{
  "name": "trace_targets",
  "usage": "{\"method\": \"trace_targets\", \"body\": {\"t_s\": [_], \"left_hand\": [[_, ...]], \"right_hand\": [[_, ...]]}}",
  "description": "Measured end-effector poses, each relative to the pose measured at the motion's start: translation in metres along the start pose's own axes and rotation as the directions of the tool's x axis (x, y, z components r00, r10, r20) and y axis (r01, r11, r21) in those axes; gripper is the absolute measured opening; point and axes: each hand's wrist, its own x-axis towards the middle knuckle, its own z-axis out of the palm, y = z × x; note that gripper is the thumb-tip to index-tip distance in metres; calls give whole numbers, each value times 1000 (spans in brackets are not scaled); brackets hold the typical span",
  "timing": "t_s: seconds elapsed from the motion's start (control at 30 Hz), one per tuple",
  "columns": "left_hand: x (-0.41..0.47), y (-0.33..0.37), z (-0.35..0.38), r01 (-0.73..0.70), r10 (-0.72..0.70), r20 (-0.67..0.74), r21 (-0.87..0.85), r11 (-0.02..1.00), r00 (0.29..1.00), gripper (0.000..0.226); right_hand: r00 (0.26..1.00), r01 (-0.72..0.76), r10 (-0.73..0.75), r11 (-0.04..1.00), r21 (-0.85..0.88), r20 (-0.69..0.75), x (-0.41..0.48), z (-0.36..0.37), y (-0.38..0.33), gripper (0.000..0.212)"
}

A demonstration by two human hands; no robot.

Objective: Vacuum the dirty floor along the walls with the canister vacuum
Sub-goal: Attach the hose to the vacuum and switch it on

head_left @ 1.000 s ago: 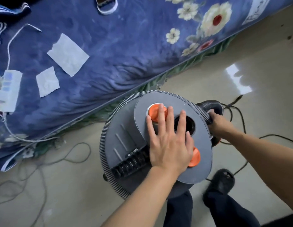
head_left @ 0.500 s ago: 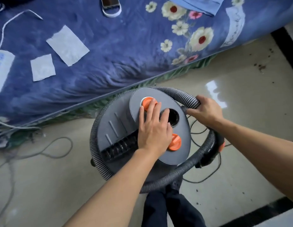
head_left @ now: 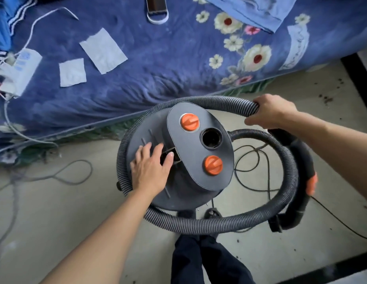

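Grey canister vacuum [head_left: 199, 177]: on floor [head_left: 55, 222] beside bed [head_left: 158, 68], hose [head_left: 199, 226] looped round it. Left hand [head_left: 150, 171] flat on lid, fingers spread; right hand [head_left: 274, 111] clamped round hose. Step: uncoiling, seemingly. Next: free nozzle end, reach debris [head_left: 326, 98].

Matt grey plastic canister [head_left: 178, 160], ribbed hose [head_left: 199, 224] (glossy tiled floor [head_left: 55, 212]).
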Motion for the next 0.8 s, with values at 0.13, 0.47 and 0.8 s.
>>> {"method": "trace_targets", "body": {"t_s": [0.13, 0.47, 0.8], "left_hand": [[2, 3, -4, -7, 6, 47, 9, 1000, 999, 52], [0, -17, -59, 46, -141, -294, -306, 951, 945, 55], [11, -49, -160, -386, 424, 240, -192, 902, 873, 46]], "right_hand": [[988, 142, -149, 981, -133, -47, -13, -32, -6, 39], [837, 424, -431, 900, -100, -337, -26, -80, -57, 32], [640, 625, -635, 758, -187, -432, -155, -67, -108, 25]]}}
